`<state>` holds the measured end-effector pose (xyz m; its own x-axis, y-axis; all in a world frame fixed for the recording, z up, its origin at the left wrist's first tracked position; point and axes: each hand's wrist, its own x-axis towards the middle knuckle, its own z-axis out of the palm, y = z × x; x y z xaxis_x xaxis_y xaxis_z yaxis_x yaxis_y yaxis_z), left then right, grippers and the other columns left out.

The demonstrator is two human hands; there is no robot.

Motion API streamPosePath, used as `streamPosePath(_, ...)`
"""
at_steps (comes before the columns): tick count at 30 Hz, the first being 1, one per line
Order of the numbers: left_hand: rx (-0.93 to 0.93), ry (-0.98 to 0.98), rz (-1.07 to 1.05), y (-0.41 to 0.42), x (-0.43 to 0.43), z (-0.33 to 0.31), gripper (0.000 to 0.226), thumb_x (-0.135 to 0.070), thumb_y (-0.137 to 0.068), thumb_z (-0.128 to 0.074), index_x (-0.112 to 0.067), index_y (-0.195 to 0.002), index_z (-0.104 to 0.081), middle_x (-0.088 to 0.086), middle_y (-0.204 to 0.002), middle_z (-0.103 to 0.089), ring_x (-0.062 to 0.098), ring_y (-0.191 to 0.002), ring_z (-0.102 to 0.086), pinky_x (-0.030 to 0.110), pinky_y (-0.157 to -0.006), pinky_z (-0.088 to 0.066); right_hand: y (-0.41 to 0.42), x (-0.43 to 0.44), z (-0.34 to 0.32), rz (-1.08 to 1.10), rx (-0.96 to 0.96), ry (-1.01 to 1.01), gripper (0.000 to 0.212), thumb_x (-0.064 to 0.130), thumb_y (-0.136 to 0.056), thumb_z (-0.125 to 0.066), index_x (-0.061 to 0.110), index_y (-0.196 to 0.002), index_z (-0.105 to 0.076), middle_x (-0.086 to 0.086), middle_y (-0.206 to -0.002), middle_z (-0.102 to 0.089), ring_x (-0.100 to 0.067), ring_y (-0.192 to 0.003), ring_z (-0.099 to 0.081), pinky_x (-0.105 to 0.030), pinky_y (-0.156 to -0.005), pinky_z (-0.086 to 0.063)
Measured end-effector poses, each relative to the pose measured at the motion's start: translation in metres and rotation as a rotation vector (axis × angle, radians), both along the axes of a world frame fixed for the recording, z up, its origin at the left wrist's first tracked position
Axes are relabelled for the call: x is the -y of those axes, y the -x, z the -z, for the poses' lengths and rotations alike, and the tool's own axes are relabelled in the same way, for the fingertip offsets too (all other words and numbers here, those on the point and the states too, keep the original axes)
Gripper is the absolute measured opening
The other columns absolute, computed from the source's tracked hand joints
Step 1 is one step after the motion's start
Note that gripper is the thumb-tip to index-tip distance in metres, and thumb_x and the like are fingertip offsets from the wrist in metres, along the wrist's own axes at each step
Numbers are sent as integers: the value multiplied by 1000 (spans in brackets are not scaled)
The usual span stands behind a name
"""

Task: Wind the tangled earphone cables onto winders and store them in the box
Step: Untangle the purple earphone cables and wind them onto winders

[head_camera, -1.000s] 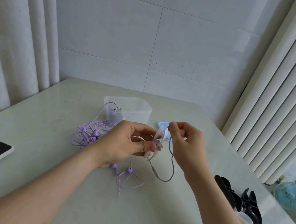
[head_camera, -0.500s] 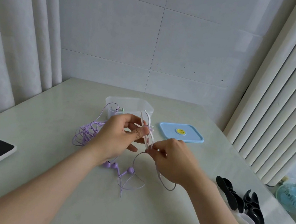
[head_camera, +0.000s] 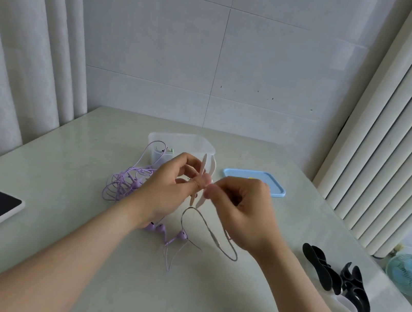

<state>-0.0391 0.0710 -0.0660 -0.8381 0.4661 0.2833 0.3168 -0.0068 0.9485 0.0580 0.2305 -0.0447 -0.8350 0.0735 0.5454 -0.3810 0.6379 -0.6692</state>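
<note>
the left hand (head_camera: 167, 187) pinches the white winder (head_camera: 203, 179) above the table (head_camera: 64, 155). the right hand (head_camera: 242, 210) pinches the purple cable (head_camera: 204, 225) beside it. the loose loop could slip off or catch the purple tangle (head_camera: 125, 183). the box (head_camera: 182, 144) waits behind.

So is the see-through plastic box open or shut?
Open. The clear plastic box has no lid on top, and its flat blue lid lies separately on the table beside it.
</note>
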Motion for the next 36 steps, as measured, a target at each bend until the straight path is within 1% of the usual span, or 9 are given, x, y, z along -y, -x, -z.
streamPosePath(5, 15, -16, 143, -7, -1, -5, 35, -46, -90, -70, -21, -114, -67, 6, -102, -72, 15, -77, -58, 29, -70, -44, -2, -4, -11, 16, 47, 396, 27, 7, -97, -63, 2, -71, -72, -10, -48, -46, -22, -44, -41, -27, -48, -32)
streamPosePath(8, -44, 54, 175, -7, -1, -3, 30, -43, -89, -75, -25, -113, -70, 1, -100, -69, 15, -80, -60, 23, -70, -49, -2, -6, -15, -42, 106, 523, 30, 7, -99, -62, 2, -71, -74, -13, -58, -57, -23, -51, -46, -31, -52, -39)
streamPosePath(11, -93, 103, 162, -6, -2, -1, 24, -38, -91, -78, -30, -113, -70, 1, -104, -68, 15, -84, -64, 33, -81, -57, -2, -8, -17, -82, 165, 668, 28, 7, -100, -61, -1, -75, -73, -14, -68, -65, -24, -52, -51, -29, -49, -41)
streamPosePath(16, -144, 150, 163, -9, -2, -1, 24, -42, -93, -73, -32, -114, -73, -5, -107, -75, 17, -101, -72, 37, -96, -58, 1, -11, -18, -48, 263, 948, 21, 13, -100, -67, -4, -88, -70, -18, -80, -50, -25, -58, -69, -28, -47, -52)
streamPosePath(21, -129, 110, 198, -14, -3, -4, 18, -24, -98, -71, -21, -116, -75, -2, -105, -80, 16, -104, -75, 29, -96, -58, 3, -17, -15, -79, 364, 1088, 20, 21, -102, -64, 2, -95, -67, -5, -64, -49, -10, -44, -49, -18, -37, -36)
streamPosePath(24, -58, 32, 212, -13, 0, -5, 19, -15, -96, -73, -14, -115, -76, 5, -105, -80, 28, -104, -75, 34, -98, -59, 6, -25, -11, -77, 403, 1034, 21, 24, -103, -64, 4, -98, -70, 2, -66, -45, -8, -43, -30, -18, -37, -23)
streamPosePath(27, 62, -124, 234, -9, 3, -7, 24, -5, -93, -72, -1, -116, -73, 19, -110, -78, 37, -106, -75, 43, -92, -63, 10, -32, -5, 85, 387, 799, 24, 27, -100, -70, 7, -90, -76, 0, -65, -50, -12, -49, -31, -23, -47, -24)
streamPosePath(30, 147, -250, 222, -9, 3, -10, 33, -13, -86, -73, 0, -117, -72, 23, -113, -76, 34, -106, -75, 38, -87, -63, 9, -34, -2, 211, 363, 502, 29, 35, -94, -76, 10, -80, -76, 0, -63, -45, -14, -52, -32, -23, -49, -27)
streamPosePath(36, 202, -307, 119, -3, 1, -8, 36, -23, -90, -70, 1, -118, -71, 19, -115, -77, 36, -110, -74, 40, -94, -62, 7, -23, 2, 67, 340, 146, 20, 27, -98, -70, 16, -85, -80, 3, -53, -41, -11, -47, -30, -18, -47, -28)
